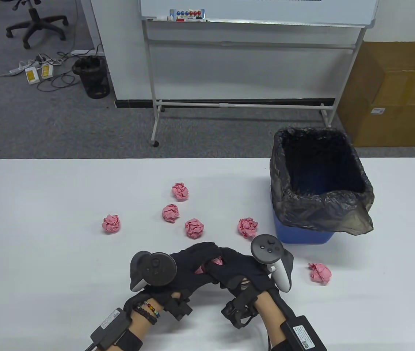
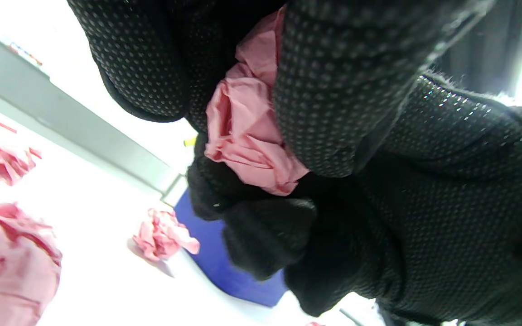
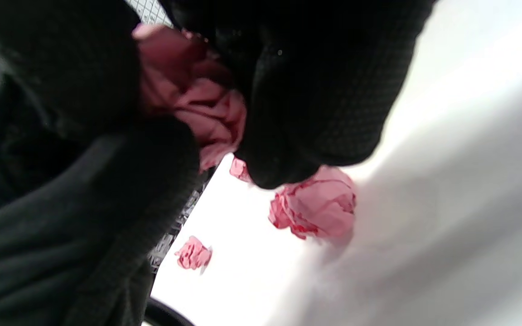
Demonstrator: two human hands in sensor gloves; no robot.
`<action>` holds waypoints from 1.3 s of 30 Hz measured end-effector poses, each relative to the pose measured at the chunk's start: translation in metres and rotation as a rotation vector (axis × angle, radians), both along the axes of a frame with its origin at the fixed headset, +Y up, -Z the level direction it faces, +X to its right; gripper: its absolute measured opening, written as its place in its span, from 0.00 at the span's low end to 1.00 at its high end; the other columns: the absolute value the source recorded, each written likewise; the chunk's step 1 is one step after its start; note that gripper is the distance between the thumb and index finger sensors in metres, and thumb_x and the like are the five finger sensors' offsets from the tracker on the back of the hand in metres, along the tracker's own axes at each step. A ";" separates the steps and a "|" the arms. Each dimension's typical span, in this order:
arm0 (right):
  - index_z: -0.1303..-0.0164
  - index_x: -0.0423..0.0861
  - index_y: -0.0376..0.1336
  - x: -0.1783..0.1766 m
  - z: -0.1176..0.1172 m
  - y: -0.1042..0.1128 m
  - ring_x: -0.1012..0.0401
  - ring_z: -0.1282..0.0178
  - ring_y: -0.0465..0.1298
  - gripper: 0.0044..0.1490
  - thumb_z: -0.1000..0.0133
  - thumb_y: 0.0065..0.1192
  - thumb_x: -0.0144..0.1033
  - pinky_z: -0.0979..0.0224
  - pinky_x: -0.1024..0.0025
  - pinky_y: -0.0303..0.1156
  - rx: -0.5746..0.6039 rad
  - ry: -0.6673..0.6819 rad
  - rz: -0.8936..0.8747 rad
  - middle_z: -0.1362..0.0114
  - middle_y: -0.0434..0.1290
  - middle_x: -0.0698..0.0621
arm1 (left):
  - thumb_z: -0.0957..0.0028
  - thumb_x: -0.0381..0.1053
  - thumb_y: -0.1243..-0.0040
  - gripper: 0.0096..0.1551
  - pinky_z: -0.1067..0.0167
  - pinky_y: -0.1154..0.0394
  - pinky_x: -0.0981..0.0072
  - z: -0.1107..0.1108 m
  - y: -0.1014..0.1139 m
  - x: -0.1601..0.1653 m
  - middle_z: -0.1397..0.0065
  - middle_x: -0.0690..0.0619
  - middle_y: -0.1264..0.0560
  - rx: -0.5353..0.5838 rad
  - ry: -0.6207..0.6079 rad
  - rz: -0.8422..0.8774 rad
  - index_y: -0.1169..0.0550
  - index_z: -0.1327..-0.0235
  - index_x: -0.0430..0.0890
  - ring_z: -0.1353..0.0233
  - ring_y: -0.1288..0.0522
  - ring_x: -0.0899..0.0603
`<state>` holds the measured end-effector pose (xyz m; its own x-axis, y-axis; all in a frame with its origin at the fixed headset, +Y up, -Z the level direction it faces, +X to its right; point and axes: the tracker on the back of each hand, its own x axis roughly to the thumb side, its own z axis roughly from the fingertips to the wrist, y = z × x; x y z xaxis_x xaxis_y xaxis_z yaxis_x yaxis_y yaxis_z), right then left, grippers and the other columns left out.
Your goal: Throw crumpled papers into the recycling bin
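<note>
Now both hands closed together | my left hand [image 1: 189, 265] and right hand [image 1: 238, 272] hold one pink crumpled paper [image 1: 216, 261] between them | recycling bin [image 1: 319, 188] at two o'clock | no label readable

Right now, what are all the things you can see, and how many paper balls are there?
Crumpled pink paper balls: six loose on the white table, e.g.; a seventh is held between both hands.
Blue recycling bin with black bag liner: one, table's right side.
Whiteboard on a stand: one, white, behind the table.
Cardboard box: one, brown, floor, far right.
Black mesh wastebasket: one, floor, far left.
Left hand: black glove.
Right hand: black glove.
</note>
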<state>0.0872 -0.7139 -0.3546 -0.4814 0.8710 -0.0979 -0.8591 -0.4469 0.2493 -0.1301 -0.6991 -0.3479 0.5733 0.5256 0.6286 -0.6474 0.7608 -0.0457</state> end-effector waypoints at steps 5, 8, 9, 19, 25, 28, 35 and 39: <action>0.33 0.40 0.67 0.007 -0.002 0.001 0.54 0.53 0.90 0.50 0.61 0.76 0.57 0.54 0.71 0.87 0.012 -0.036 0.081 0.41 0.83 0.43 | 0.57 0.56 0.24 0.46 0.29 0.28 0.40 -0.006 -0.002 -0.019 0.17 0.46 0.34 -0.063 0.064 -0.076 0.32 0.25 0.49 0.20 0.30 0.36; 0.34 0.39 0.68 0.013 -0.004 0.000 0.54 0.54 0.90 0.49 0.61 0.76 0.56 0.54 0.71 0.87 -0.011 -0.047 0.084 0.41 0.84 0.43 | 0.56 0.59 0.26 0.47 0.28 0.32 0.36 -0.012 -0.004 -0.040 0.16 0.44 0.36 -0.060 0.145 -0.164 0.34 0.24 0.48 0.18 0.33 0.34; 0.34 0.39 0.68 0.014 -0.005 0.000 0.54 0.54 0.90 0.49 0.61 0.76 0.56 0.55 0.71 0.87 -0.019 -0.047 0.087 0.41 0.84 0.43 | 0.56 0.60 0.27 0.48 0.28 0.33 0.35 -0.016 -0.006 -0.046 0.15 0.43 0.37 -0.081 0.176 -0.221 0.34 0.23 0.49 0.18 0.34 0.33; 0.35 0.38 0.68 0.017 -0.015 0.001 0.54 0.55 0.91 0.50 0.61 0.77 0.56 0.56 0.72 0.88 -0.069 -0.052 0.090 0.42 0.84 0.42 | 0.53 0.63 0.33 0.52 0.26 0.43 0.29 -0.030 -0.031 -0.084 0.13 0.39 0.47 -0.249 0.293 -0.452 0.41 0.20 0.47 0.16 0.45 0.28; 0.34 0.39 0.68 0.020 -0.025 0.045 0.55 0.54 0.91 0.50 0.62 0.77 0.55 0.55 0.73 0.89 0.100 -0.148 0.126 0.41 0.84 0.43 | 0.53 0.63 0.34 0.52 0.26 0.43 0.29 -0.035 -0.042 -0.087 0.13 0.39 0.47 -0.301 0.283 -0.456 0.41 0.20 0.47 0.16 0.45 0.28; 0.34 0.39 0.68 0.027 -0.031 0.084 0.54 0.53 0.91 0.50 0.62 0.78 0.54 0.54 0.72 0.89 0.234 -0.260 0.117 0.40 0.84 0.43 | 0.53 0.63 0.34 0.52 0.26 0.43 0.30 -0.036 -0.043 -0.088 0.13 0.39 0.47 -0.310 0.279 -0.451 0.41 0.20 0.46 0.16 0.45 0.28; 0.32 0.44 0.66 0.069 -0.037 0.166 0.54 0.46 0.89 0.49 0.63 0.77 0.54 0.48 0.69 0.87 0.560 -0.686 0.288 0.36 0.82 0.46 | 0.53 0.63 0.35 0.51 0.26 0.43 0.30 -0.035 -0.044 -0.084 0.13 0.39 0.47 -0.317 0.259 -0.455 0.41 0.20 0.47 0.16 0.45 0.28; 0.30 0.47 0.64 0.091 -0.042 0.184 0.53 0.40 0.86 0.49 0.62 0.75 0.54 0.42 0.64 0.83 0.582 -0.835 0.418 0.33 0.80 0.49 | 0.53 0.63 0.35 0.51 0.26 0.43 0.30 -0.035 -0.043 -0.082 0.12 0.39 0.47 -0.318 0.252 -0.446 0.41 0.20 0.47 0.15 0.46 0.29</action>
<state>0.1784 -0.5297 -0.3966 -0.7228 0.6729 -0.1573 -0.4127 -0.6029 -0.6828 -0.2121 -0.7424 -0.3829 0.8923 0.3407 0.2962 -0.2899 0.9354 -0.2027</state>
